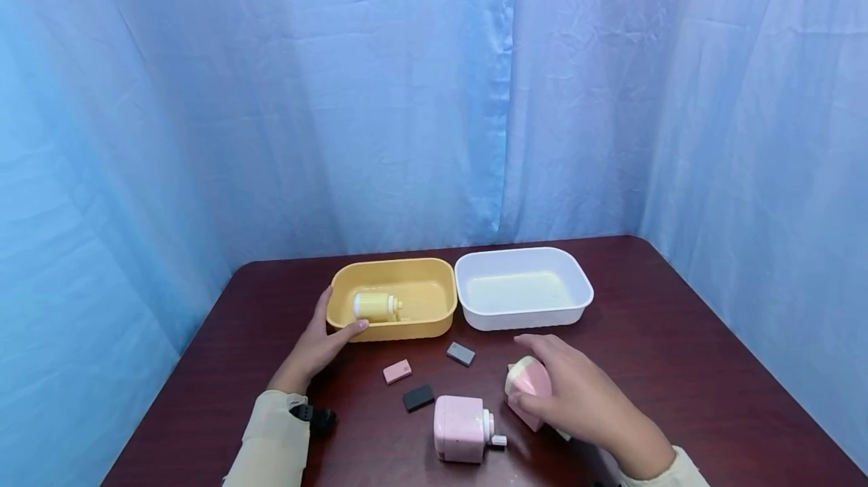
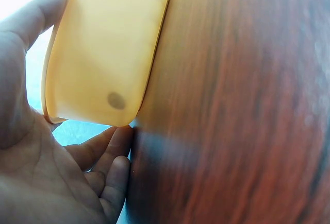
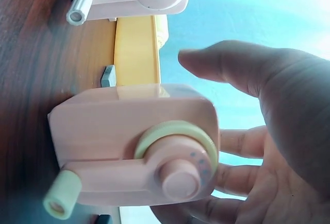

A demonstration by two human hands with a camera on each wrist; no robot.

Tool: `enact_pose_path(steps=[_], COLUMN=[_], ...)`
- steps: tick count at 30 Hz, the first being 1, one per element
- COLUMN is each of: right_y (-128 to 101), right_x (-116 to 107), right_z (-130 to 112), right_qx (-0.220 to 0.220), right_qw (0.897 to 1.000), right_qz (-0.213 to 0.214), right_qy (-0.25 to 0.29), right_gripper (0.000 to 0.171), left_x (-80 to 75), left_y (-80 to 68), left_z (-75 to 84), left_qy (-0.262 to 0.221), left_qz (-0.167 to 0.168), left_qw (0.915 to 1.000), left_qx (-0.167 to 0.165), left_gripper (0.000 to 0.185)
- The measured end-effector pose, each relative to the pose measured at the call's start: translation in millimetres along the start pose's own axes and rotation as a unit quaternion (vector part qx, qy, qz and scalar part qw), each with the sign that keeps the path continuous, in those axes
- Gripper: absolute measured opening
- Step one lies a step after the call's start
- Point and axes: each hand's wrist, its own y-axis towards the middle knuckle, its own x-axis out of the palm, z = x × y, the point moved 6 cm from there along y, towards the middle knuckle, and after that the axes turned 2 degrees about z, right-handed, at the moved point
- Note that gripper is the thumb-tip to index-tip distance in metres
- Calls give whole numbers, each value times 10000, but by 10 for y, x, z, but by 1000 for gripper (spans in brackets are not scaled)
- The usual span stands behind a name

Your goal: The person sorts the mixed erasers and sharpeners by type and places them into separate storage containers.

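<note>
My left hand [image 1: 325, 340] holds the left end of a yellow plastic bin [image 1: 444, 327], thumb over its front rim and fingers at its outer side. Inside that bin a yellow crank pencil sharpener [image 1: 373, 307] lies on its side. My right hand [image 1: 576, 389] is spread around a pink pencil sharpener [image 3: 103, 131] with a cream-tipped crank. In the right wrist view its thumb stands off the sharpener, and the other fingers are close behind it. A second pink pencil sharpener [image 1: 459, 429] with a white crank handle stands to the left.
A white bin [image 1: 522, 319] stands beside the yellow one at the back of the dark red table [image 1: 678, 366]. Between bins and sharpeners lie a pink eraser-like block [image 1: 397, 372], a grey block [image 1: 461, 353] and a black block [image 1: 418, 398]. Blue curtains [image 1: 407, 95] surround the table.
</note>
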Motion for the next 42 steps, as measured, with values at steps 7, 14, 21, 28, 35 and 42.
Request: enact_pose_path(steps=[7,14,21,28,35,42], right_y=[-24,-41,-69,-89,-77,-83], right_x=[63,143,176,171,136,105], right_z=[89,206,274,337,354,402], right_qx=[191,671,928,1164,1105,1059], right_qw=[9992,9958,9926,9884,9896,9909], right_qz=[-71,-211,-200,-233,-53,114], right_qy=[344,585,751,944,920,821], right_gripper=[75,78,83,73,63,58], left_x=[-4,-11,-23,-9,-2,7], left_y=[33,23,-45,-34,3,1], left_z=[-45,-53,28,17,3,-3], left_qy=[100,92,19,-21,-23,-40], left_qz=[-1,-20,50,15,53,36], left_qw=[9999,10000,9999,10000,10000,10000], left_qx=[-21,-12,86,28,77,33], left_gripper=[118,119,116,115,115,115])
